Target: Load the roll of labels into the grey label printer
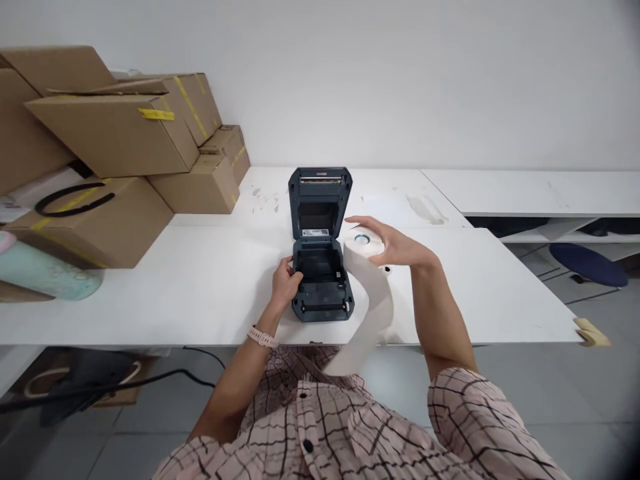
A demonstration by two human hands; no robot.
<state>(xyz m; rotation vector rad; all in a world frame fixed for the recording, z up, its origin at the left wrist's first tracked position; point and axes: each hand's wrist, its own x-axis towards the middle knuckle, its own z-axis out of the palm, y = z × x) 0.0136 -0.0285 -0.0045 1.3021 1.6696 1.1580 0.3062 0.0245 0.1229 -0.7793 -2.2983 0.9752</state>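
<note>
A dark label printer [320, 293] stands on the white table with its lid [321, 200] raised, its inside facing me. My left hand [287, 283] grips the printer's left side, thumb over the edge. Just right of the printer, my right hand [397, 245] is wrapped round a roll of white labels [356, 247] with a teal ring at its core. A long loose strip [376, 313] from this roll curls down past the table's front edge toward my shirt. A small white object with a dark centre [385, 269] shows below my right hand; what it is stays unclear.
Cardboard boxes [120, 133] with yellow tape are piled at the left. A black band [75, 200] lies on one, and a mint-green bottle [47, 267] is nearby. A blue stool [587, 263] stands at the right. Black cables [165, 377] hang below the table's front.
</note>
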